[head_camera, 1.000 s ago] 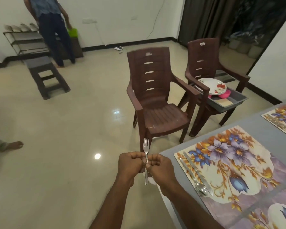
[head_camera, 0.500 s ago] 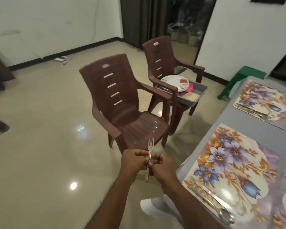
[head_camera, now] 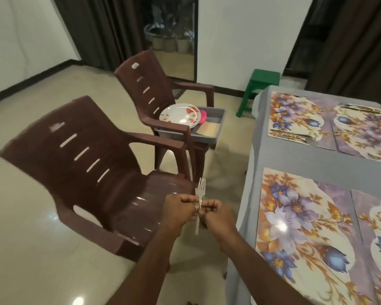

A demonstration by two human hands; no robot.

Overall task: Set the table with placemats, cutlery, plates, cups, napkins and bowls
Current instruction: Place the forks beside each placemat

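Four placemats (head_camera: 299, 219) are laid, the far ones with cutlery. Both hands, left hand (head_camera: 180, 209) and right hand (head_camera: 216, 213), pinch a fork (head_camera: 200, 202), unplaced. Plates (head_camera: 180, 116) remain in the tray (head_camera: 218, 126) on the far chair.

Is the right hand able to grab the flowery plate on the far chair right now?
Probably not: the right hand pinches the fork, and the plate lies well beyond the near chair.

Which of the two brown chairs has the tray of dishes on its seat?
The farther brown chair, nearer the dark curtains, carries the grey tray with the floral plate. The nearer brown chair has a bare seat.
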